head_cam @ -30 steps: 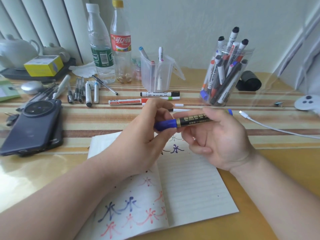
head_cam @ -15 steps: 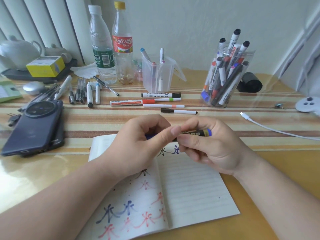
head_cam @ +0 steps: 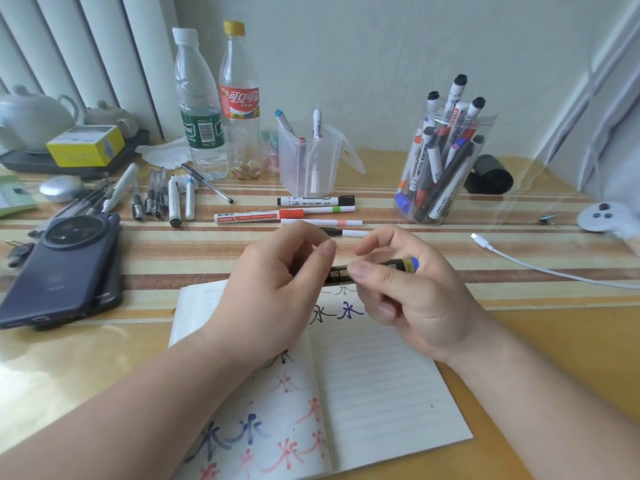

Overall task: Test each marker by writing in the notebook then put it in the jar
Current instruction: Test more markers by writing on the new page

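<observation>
Cap now pressed home, blue end swallowed since a second ago; marker (head_cam: 377, 268) held level above notebook (head_cam: 381, 382). Left hand (head_cam: 273, 289) curled loosely at cap end, right hand (head_cam: 412, 292) pinching black-and-gold barrel. Testing likely done; jar next. Clear plastic jar (head_cam: 446, 168), crammed with markers, well apart at right rear. Lined paper, inked characters.

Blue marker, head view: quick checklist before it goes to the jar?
1. Blue marker held: ok, both hands on it, left hand, right hand.
2. Cap seated: cannot tell, left hand hides that end.
3. Test stroke in notebook: ok, blue character beside a black one.
4. Jar upright, open: ok.
5. Room in jar: cannot tell, already crowded.
6. Path to jar: ok, only flat markers between.
</observation>
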`<state>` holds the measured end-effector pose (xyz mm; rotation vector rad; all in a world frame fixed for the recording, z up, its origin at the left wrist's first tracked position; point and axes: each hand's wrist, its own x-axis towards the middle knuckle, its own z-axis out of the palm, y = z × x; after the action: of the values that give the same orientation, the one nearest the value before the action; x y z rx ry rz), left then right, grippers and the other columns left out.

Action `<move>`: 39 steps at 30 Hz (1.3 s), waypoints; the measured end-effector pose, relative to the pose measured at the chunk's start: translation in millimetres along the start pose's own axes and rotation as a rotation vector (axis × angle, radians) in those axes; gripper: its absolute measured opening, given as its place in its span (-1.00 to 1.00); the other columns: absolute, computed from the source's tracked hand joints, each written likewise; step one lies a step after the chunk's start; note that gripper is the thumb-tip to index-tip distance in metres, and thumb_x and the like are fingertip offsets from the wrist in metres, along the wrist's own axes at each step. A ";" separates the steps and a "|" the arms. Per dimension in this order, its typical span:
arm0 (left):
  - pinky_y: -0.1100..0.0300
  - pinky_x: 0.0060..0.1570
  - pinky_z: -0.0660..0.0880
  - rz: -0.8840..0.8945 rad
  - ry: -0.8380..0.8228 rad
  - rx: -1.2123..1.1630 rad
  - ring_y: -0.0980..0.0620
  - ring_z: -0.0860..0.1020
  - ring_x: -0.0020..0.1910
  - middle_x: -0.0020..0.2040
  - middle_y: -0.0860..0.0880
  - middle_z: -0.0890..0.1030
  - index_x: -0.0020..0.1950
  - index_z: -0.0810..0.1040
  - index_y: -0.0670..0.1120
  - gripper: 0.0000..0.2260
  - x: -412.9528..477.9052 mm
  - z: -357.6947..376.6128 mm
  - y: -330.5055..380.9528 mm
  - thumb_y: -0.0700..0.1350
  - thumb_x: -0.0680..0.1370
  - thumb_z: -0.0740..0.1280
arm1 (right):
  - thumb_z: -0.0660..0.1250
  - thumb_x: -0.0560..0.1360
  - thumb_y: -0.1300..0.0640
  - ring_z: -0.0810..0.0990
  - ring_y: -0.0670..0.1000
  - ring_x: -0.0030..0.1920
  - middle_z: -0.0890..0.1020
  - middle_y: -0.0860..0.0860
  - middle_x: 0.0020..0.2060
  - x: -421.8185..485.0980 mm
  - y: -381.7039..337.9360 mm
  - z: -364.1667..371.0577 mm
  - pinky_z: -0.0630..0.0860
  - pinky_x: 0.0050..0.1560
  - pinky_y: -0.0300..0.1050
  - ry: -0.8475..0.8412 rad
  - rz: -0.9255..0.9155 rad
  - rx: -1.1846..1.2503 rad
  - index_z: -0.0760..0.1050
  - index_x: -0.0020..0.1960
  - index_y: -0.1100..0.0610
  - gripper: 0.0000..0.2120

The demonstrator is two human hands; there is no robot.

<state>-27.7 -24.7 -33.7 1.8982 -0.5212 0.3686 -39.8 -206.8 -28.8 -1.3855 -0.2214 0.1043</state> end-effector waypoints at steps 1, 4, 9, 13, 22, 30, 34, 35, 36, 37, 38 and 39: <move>0.18 -0.38 0.36 0.022 0.043 0.057 0.06 0.42 -0.41 -0.39 -0.01 0.49 -0.12 0.51 0.04 -0.86 1.3 1.8 0.0 0.03 0.61 0.28 | 0.37 0.42 0.21 0.31 0.02 -0.48 0.45 0.06 -0.42 2.6 0.9 -0.5 0.11 -0.47 -0.19 0.053 -0.001 0.071 0.45 -0.06 0.15 -0.87; 0.24 -0.36 0.35 0.043 0.060 0.165 0.06 0.45 -0.34 -0.35 0.04 0.49 -0.06 0.47 0.06 -0.85 5.3 6.8 -0.6 0.10 0.61 0.27 | 0.34 0.43 0.20 0.50 0.11 -0.39 0.50 0.19 -0.27 11.0 4.8 -3.0 0.27 -0.50 -0.17 0.198 -0.065 0.199 0.46 -0.05 0.15 -0.88; 0.40 -0.09 0.40 0.152 -0.012 0.236 0.17 0.46 -0.12 -0.10 0.12 0.45 0.07 0.51 -0.03 -0.87 10.1 10.1 -8.8 -0.04 0.58 0.39 | 0.39 0.44 0.24 0.63 0.16 -0.25 0.65 0.14 -0.19 19.3 12.8 -0.3 0.47 -0.44 -0.11 0.353 -0.259 0.089 0.41 0.17 0.17 -0.67; 0.14 0.12 0.44 0.193 -0.055 0.332 0.07 0.48 0.08 0.06 0.14 0.47 0.20 0.50 0.03 -0.75 9.5 7.7 -12.6 0.07 0.57 0.38 | 0.41 0.50 0.26 0.63 0.13 -0.22 0.68 0.11 -0.17 17.3 7.9 -0.7 0.50 -0.32 -0.11 0.413 -0.478 -0.188 0.45 0.15 0.05 -0.71; 0.17 0.06 0.46 0.144 -0.104 0.365 0.17 0.49 0.02 -0.05 0.23 0.54 0.13 0.55 0.10 -0.81 5.6 4.9 -17.7 0.11 0.56 0.38 | 0.38 0.55 0.28 0.66 0.12 -0.21 0.61 -0.06 -0.07 61.1 -86.9 -46.3 0.62 -0.24 0.19 0.580 -0.902 -0.701 0.46 0.15 -0.01 -0.72; 0.10 0.07 0.48 0.131 -0.137 0.371 0.14 0.49 0.02 -0.06 0.26 0.52 0.10 0.55 0.13 -0.70 6.6 3.9 -20.1 0.25 0.50 0.22 | 0.31 0.53 0.20 0.61 -0.05 -0.20 0.63 -0.04 -0.05 117.8 -147.0 -89.7 0.61 -0.12 -0.04 0.934 -1.023 -0.854 0.54 0.20 0.21 -0.75; 0.10 0.05 0.48 0.126 -0.150 0.377 0.13 0.49 0.01 -0.07 0.25 0.52 0.10 0.56 0.12 -0.72 7.7 4.9 -19.9 0.22 0.50 0.26 | 0.28 0.49 0.09 0.62 0.08 -0.10 0.63 -0.09 -0.14 136.8 -131.2 -109.4 0.58 -0.04 0.00 0.982 -0.755 -1.042 0.59 0.10 0.02 -0.78; 0.12 0.05 0.47 0.124 -0.152 0.380 0.13 0.48 0.01 -0.07 0.25 0.52 0.10 0.56 0.13 -0.73 7.8 5.3 -19.8 0.21 0.50 0.27 | 0.25 0.49 0.03 0.63 0.10 -0.03 0.65 -0.07 -0.14 139.4 -124.2 -113.3 0.58 0.01 0.01 0.962 -0.629 -1.103 0.60 0.09 0.00 -0.76; 0.14 0.04 0.45 0.123 -0.155 0.383 0.14 0.48 0.01 -0.06 0.26 0.53 0.11 0.56 0.13 -0.74 8.1 5.5 -19.7 0.20 0.50 0.27 | 0.22 0.49 -0.01 0.62 0.11 0.08 0.68 -0.03 -0.09 140.6 -117.3 -115.6 0.57 0.09 0.01 0.933 -0.499 -1.148 0.61 0.14 -0.01 -0.70; 0.16 0.04 0.44 0.121 -0.160 0.387 0.16 0.47 0.01 -0.06 0.26 0.52 0.11 0.56 0.14 -0.74 8.2 5.7 -19.6 0.20 0.50 0.27 | 0.18 0.52 -0.03 0.58 0.12 0.19 0.69 -0.01 0.00 140.5 -111.1 -116.1 0.53 0.19 0.02 0.903 -0.383 -1.175 0.60 0.22 -0.03 -0.64; 0.18 0.04 0.43 0.119 -0.165 0.390 0.17 0.46 0.02 -0.06 0.26 0.52 0.11 0.55 0.14 -0.74 8.3 5.7 -19.7 0.21 0.50 0.27 | 0.15 0.55 -0.01 0.51 0.11 0.29 0.68 -0.01 0.10 139.4 -107.0 -114.7 0.45 0.30 0.03 0.880 -0.294 -1.195 0.56 0.32 -0.05 -0.60; 0.19 0.04 0.43 0.117 -0.169 0.390 0.18 0.46 0.02 -0.06 0.26 0.53 0.11 0.55 0.15 -0.74 8.4 5.7 -19.9 0.21 0.50 0.27 | 0.12 0.57 0.03 0.42 0.11 0.37 0.65 -0.04 0.17 138.0 -104.9 -112.6 0.35 0.38 0.05 0.862 -0.225 -1.213 0.49 0.40 -0.07 -0.57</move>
<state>-10.1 -25.0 -47.5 2.2952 -0.7152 0.4108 113.1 -306.4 68.3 -2.4324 0.3609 -0.9486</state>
